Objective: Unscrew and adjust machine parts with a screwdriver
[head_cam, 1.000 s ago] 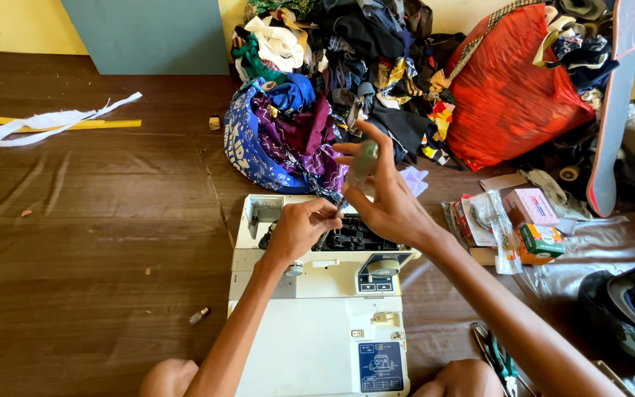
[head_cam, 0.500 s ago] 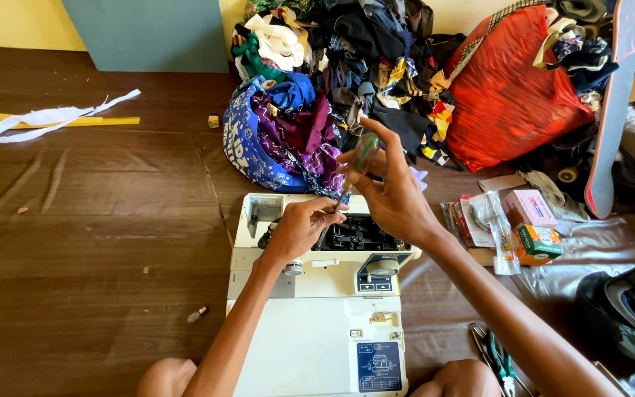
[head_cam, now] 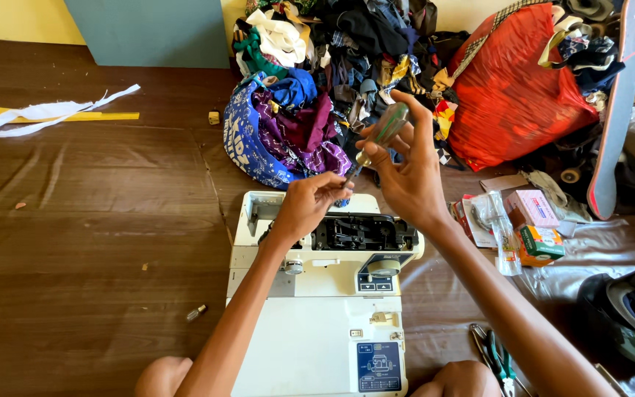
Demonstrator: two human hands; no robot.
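A white sewing machine (head_cam: 317,323) lies on the brown floor between my knees, its top cover off and the dark mechanism (head_cam: 361,231) showing. My right hand (head_cam: 406,173) is raised above the machine's far end, shut on a screwdriver (head_cam: 385,131) with a clear greenish handle, its shaft pointing down to the left. My left hand (head_cam: 309,204) hovers over the machine's upper left, its fingertips pinched at the screwdriver's tip. What sits between those fingertips is too small to tell.
A heap of clothes and cloth bags (head_cam: 317,88) and a red bag (head_cam: 512,95) lie beyond the machine. Small boxes and packets (head_cam: 527,224), pliers (head_cam: 497,360) and a dark helmet (head_cam: 630,320) are at the right. A white cloth strip (head_cam: 45,112) lies far left.
My right hand has lifted and tilted the screwdriver slightly higher above the machine. My left hand's fingertips stay at its tip.
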